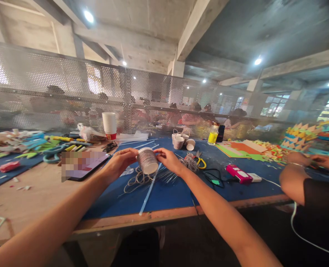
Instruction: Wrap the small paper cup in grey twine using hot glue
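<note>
My left hand (121, 160) and my right hand (168, 159) together hold a paper cup (147, 161) wrapped in grey string, tilted on its side with its white base toward me, a little above the blue mat (167, 193). Under the cup lies a loose tangle of string (138, 178) and a long clear stick (150, 189). Thin metal wires (167, 176) lie beside the string.
A tablet (82, 165) lies left of my hands. Behind stand a stack of white cups (109, 124), small wrapped cups (178, 141), a yellow bottle (213, 135), scissors (199, 161), a pink glue gun (238, 173). Another person's arms (303, 174) rest at the right. Mesh fence (153, 100) behind.
</note>
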Available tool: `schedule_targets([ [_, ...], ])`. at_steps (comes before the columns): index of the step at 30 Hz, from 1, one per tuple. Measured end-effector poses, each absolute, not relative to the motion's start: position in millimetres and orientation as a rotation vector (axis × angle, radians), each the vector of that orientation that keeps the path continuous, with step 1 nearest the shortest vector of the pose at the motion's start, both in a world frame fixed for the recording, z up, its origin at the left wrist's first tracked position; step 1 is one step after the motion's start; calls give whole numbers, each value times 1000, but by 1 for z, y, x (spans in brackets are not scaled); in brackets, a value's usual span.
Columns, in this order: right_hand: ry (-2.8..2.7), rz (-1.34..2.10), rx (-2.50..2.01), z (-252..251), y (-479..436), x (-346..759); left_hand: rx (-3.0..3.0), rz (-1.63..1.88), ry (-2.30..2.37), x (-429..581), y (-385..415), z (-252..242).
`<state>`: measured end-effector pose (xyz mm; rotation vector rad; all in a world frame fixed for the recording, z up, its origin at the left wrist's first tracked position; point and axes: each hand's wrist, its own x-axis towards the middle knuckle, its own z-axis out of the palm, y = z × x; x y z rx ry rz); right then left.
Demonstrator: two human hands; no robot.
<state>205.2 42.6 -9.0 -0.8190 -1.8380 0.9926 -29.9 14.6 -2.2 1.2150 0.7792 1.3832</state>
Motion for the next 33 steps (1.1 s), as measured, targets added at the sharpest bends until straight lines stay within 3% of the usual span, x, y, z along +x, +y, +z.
schedule_targets([
  [12, -1660, 1126, -824, 1, 35, 208, 1193, 1452, 835, -29, 13, 0],
  [33, -1855, 914, -763, 0, 32, 207, 1105, 1425, 797, -34, 19, -6],
])
